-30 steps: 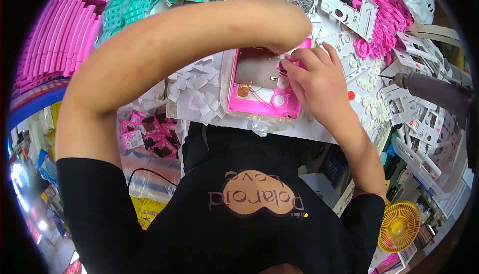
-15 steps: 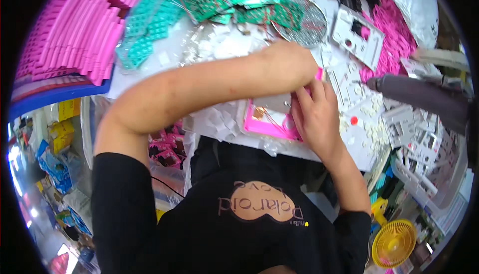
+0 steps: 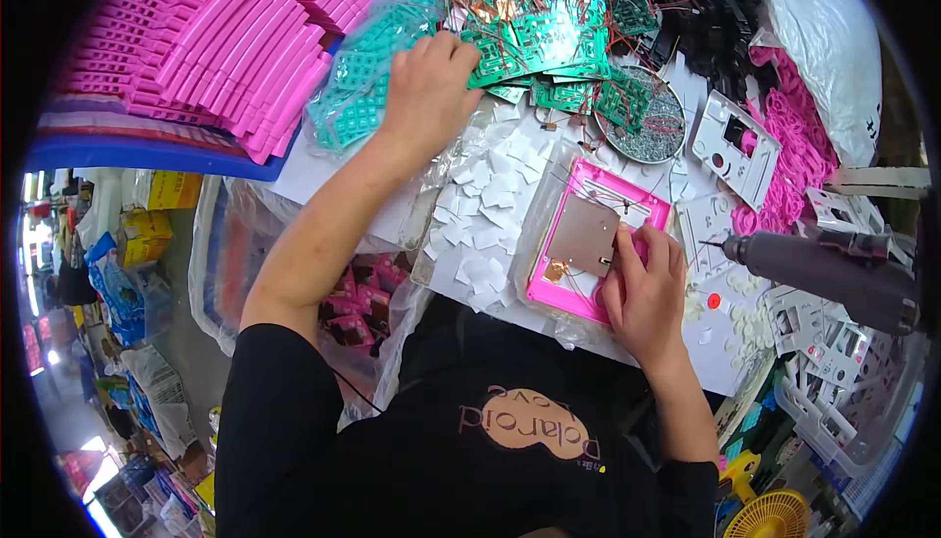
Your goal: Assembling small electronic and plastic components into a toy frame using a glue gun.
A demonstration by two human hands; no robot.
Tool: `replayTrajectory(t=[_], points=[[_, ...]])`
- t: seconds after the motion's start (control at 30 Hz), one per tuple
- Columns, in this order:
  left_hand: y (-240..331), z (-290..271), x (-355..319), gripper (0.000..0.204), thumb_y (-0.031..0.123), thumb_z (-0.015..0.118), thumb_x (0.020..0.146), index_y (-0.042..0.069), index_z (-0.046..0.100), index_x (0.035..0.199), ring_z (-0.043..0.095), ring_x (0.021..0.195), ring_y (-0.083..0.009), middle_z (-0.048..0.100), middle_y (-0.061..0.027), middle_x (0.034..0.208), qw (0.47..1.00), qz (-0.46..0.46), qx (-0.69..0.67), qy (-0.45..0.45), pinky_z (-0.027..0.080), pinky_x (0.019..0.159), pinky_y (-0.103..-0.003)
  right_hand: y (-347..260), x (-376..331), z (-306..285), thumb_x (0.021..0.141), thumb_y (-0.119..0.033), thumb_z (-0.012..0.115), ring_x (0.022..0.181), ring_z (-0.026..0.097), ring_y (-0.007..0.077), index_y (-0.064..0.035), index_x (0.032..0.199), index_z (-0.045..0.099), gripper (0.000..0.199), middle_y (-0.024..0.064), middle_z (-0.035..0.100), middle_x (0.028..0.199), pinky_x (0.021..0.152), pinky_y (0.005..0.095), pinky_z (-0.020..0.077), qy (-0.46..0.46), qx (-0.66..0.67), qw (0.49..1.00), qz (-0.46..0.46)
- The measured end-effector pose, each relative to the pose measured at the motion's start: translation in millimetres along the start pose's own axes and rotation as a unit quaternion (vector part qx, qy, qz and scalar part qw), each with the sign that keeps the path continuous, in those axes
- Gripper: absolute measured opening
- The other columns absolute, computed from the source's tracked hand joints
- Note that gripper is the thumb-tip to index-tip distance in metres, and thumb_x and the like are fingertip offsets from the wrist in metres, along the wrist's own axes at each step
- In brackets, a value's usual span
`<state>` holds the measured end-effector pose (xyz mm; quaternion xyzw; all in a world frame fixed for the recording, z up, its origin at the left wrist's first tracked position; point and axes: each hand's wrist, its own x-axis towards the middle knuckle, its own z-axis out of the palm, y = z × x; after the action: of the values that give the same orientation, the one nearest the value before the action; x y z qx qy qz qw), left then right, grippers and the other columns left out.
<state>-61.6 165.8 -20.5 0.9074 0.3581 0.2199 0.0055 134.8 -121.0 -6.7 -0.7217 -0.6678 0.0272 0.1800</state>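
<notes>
A pink plastic frame (image 3: 569, 290) lies on the white work surface, with a grey-brown plate (image 3: 583, 234), thin wires and a small copper-coloured piece inside it. My right hand (image 3: 645, 288) is closed at the frame's right side, its fingertips over the rim and against the plate's edge. Farther left, my left hand (image 3: 429, 92) reaches between a bag of teal rubber keypads (image 3: 358, 87) and a pile of green circuit boards (image 3: 534, 48). Its fingers are bent and closed; their tips are hidden, so what they hold does not show.
Stacked pink plastic casings (image 3: 225, 58) fill a blue tray at far left. White paper squares (image 3: 480, 210) lie left of the frame. A round dish of small metal parts (image 3: 652, 141) stands behind it. At right, a grey electric screwdriver (image 3: 823, 273) juts in near pink cords (image 3: 789, 136).
My left hand has left the frame and swung left and away to the keypads and boards. My right hand stays at the frame. The whole view has shifted, uncovering the plate.
</notes>
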Motion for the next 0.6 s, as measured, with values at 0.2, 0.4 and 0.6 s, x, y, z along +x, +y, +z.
replayTrajectory(t=[0.2, 0.4, 0.6], points=[[-23.3, -15.4, 6.0, 0.028, 0.013, 0.078, 0.077, 0.009, 0.066, 0.102, 0.059, 0.105, -0.0309, 0.062, -0.0082, 0.109, 0.995, 0.096, 0.006, -0.003, 0.047, 0.085, -0.043, -3.9, -0.7, -7.9, 0.079, -0.01, 0.073, 0.111, 0.055, 0.0386, 0.0015, 0.123, 0.066, 0.046, 0.0206, 0.058, 0.118, 0.097, 0.0472, 0.0456, -0.003, 0.085, 0.995, 0.043], [10.5, -20.1, 24.1, 0.023, 0.017, 0.078, 0.078, 0.007, 0.066, 0.095, 0.062, 0.095, -0.032, 0.063, -0.0106, 0.095, 0.989, 0.118, -0.087, -0.027, 0.048, 0.083, -0.044, 6.1, -5.9, -17.3, 0.079, -0.01, 0.074, 0.112, 0.056, 0.0378, 0.0003, 0.12, 0.067, 0.043, 0.0182, 0.061, 0.119, 0.097, 0.0465, 0.0475, 0.01, 0.105, 0.994, 0.029], [19.9, 0.2, 44.9, 0.022, 0.019, 0.077, 0.081, 0.004, 0.065, 0.091, 0.063, 0.089, -0.0341, 0.062, -0.0117, 0.092, 0.986, 0.128, -0.109, -0.001, 0.05, 0.077, -0.043, 18.0, -20.3, -41.7, 0.078, -0.007, 0.075, 0.111, 0.059, 0.0352, -0.0005, 0.115, 0.07, 0.038, 0.0148, 0.065, 0.116, 0.094, 0.0427, 0.0485, 0.058, 0.134, 0.988, 0.047]])
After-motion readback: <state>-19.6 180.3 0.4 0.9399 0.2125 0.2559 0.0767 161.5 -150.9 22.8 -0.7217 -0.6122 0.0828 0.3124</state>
